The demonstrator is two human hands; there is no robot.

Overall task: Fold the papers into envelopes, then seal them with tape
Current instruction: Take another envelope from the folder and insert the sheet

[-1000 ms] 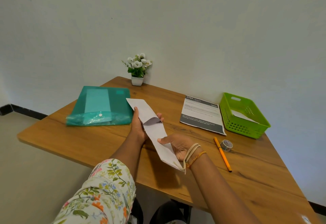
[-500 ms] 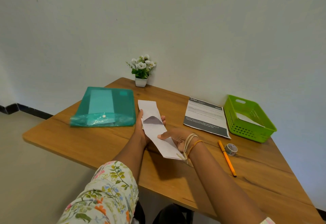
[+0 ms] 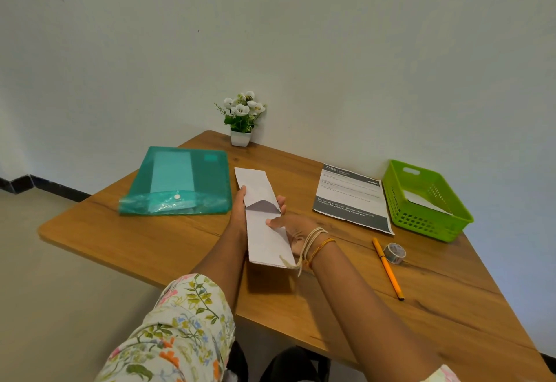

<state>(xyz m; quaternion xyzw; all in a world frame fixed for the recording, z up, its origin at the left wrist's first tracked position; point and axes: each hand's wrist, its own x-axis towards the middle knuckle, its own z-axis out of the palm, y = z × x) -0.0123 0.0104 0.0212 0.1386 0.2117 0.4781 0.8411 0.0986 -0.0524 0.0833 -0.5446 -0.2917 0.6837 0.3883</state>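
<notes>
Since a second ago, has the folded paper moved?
Yes. The paper, held by both hands, has drawn away from the green folder, whose edge it overlapped, and stands steeper now.

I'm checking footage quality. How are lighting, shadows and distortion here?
Head view: soft, even light; a faint shadow under the paper on the table; wide-angle bending stretches the table's edges; mild glare on the folder; nothing badly blurred.
</notes>
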